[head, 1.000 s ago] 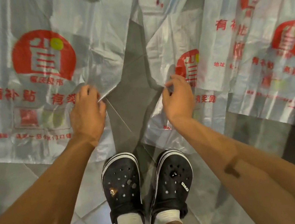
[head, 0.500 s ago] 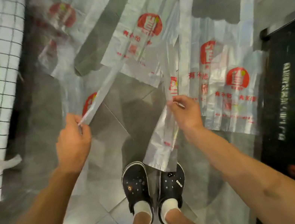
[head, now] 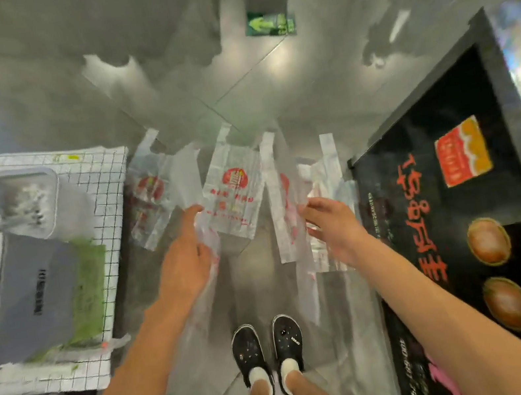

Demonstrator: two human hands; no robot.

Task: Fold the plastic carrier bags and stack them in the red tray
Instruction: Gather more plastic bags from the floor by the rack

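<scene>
I stand over several translucent carrier bags with red logos. My left hand (head: 188, 257) holds one bag (head: 208, 241) by its edge, and the bag hangs down along my forearm. My right hand (head: 331, 224) pinches a second bag (head: 298, 253), which hangs as a long strip towards my feet. Three more bags lie flat on the grey floor beyond my hands: one in the middle (head: 234, 195), one at the left (head: 148, 199) and one at the right (head: 330, 167). No red tray is in view.
A table with a white checked cloth (head: 106, 196) stands at the left, bearing a grey box (head: 35, 292), a green item and clear containers. A black mat with red lettering (head: 444, 199) lies at the right. My black clogs (head: 266, 346) stand on grey tiles.
I have risen from a crouch, so the floor and bags look much farther away. Both hands have lifted their bags off the floor, and these now hang in the air.
</scene>
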